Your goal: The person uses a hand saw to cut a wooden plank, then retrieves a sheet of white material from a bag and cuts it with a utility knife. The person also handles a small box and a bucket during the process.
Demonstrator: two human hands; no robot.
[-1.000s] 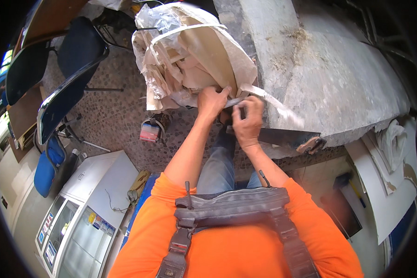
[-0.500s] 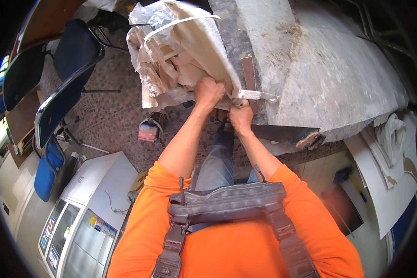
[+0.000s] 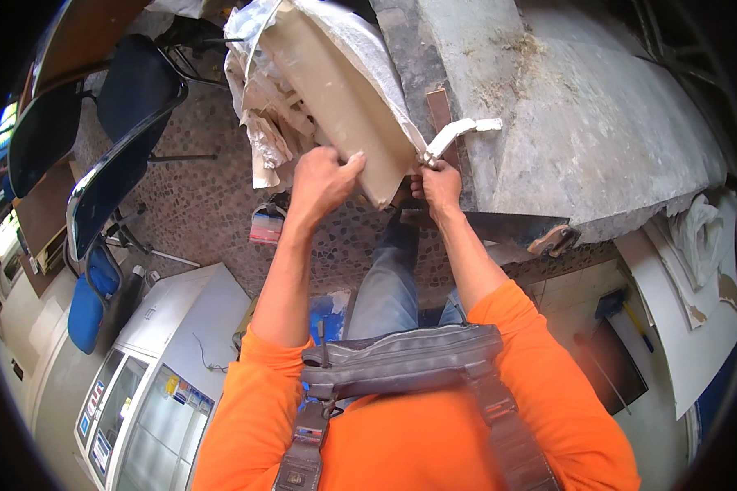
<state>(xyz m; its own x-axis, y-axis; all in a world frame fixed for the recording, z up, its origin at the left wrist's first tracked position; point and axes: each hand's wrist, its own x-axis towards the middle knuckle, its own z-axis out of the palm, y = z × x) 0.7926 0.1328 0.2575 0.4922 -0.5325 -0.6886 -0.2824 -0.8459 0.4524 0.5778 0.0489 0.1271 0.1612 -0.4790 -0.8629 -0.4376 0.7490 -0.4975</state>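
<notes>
A white sack of crumpled beige paper scraps stands at the upper middle, with a long beige sheet angled across it. My left hand is closed at the left edge of that sheet, gripping it near its lower end. My right hand is closed round the gathered sack edge and a bent white strip, whose free end sticks out to the right. The fingertips of both hands are partly hidden. A narrow brown strip lies behind the right hand.
A grey dusty slab fills the upper right, with white boards leaning below it. Dark chairs and a blue chair stand left, a white glass-fronted cabinet lower left. A small bucket sits on the pebbled floor.
My left hand has moved left and down, and the beige sheet now stretches lower between my hands. My right hand has risen slightly; the white strip is bent upward.
</notes>
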